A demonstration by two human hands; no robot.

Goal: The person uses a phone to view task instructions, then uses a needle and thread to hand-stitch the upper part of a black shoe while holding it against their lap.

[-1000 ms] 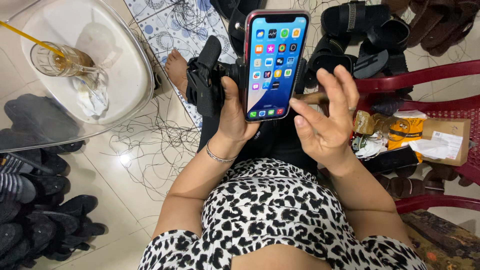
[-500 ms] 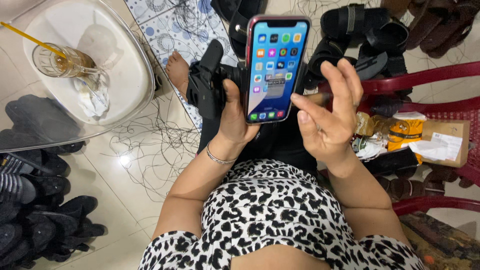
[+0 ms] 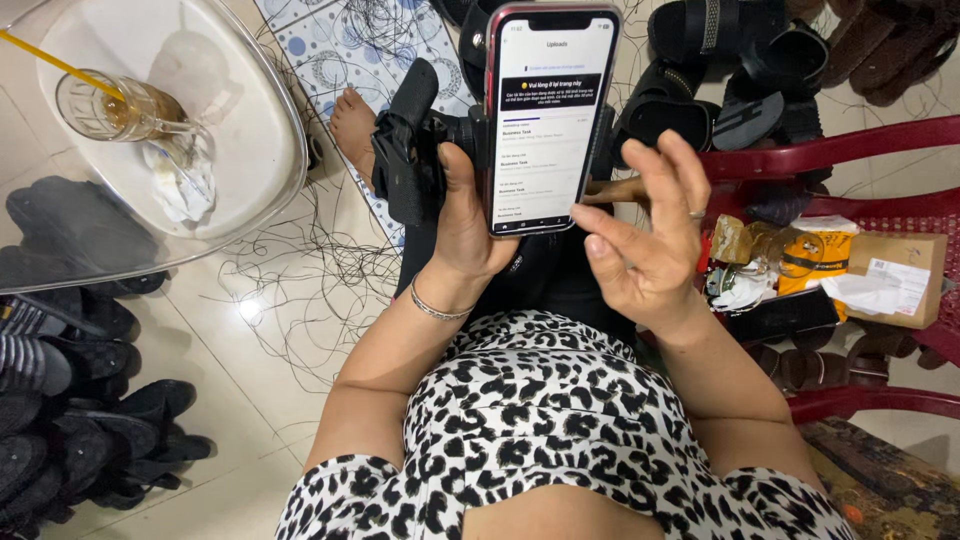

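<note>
From the head view, your left hand [image 3: 462, 215] wraps its grip around a slim, glossy red-edged phone [image 3: 550, 115], held upright. Your right hand [image 3: 650, 245] hovers just beside its lower right edge, fingers spread, holding nothing. The smooth glass could slip from that one-handed grip onto the hard tiled floor [image 3: 260, 400] below. Left of the grip, a clear glass [image 3: 105, 105] stands on a rounded white counter [image 3: 255, 175].

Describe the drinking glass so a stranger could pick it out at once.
Start at the round glass-topped table in the upper left. On it stands a clear drinking glass beside a crumpled white tissue. It alone holds amber liquid and a yellow straw that leans out over its rim.
</note>
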